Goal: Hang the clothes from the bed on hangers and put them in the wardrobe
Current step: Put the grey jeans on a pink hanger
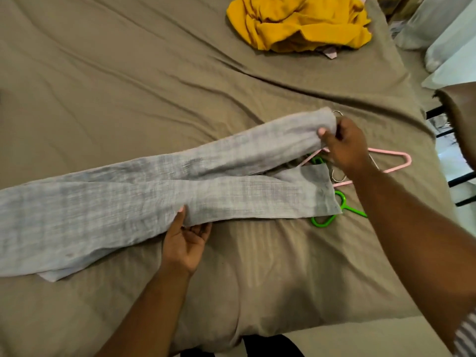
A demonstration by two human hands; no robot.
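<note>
A long pale grey garment (159, 191) lies across the bed (128, 86), folded lengthwise. My right hand (345, 145) pinches its raised upper end, just below a metal hanger hook (338, 113) that sticks out. My left hand (186, 240), palm up, grips the garment's near edge at its middle. A pink hanger (396, 161) and a green hanger (342, 204) lie on the bed, partly under the grey cloth's right end. A crumpled yellow garment (298, 21) sits at the far side of the bed.
White pillows (448, 34) lie at the upper right beyond the bed's edge. A brown chair or stool (461, 119) with dark legs stands right of the bed. A bit of pink cloth (331, 52) peeks from under the yellow garment.
</note>
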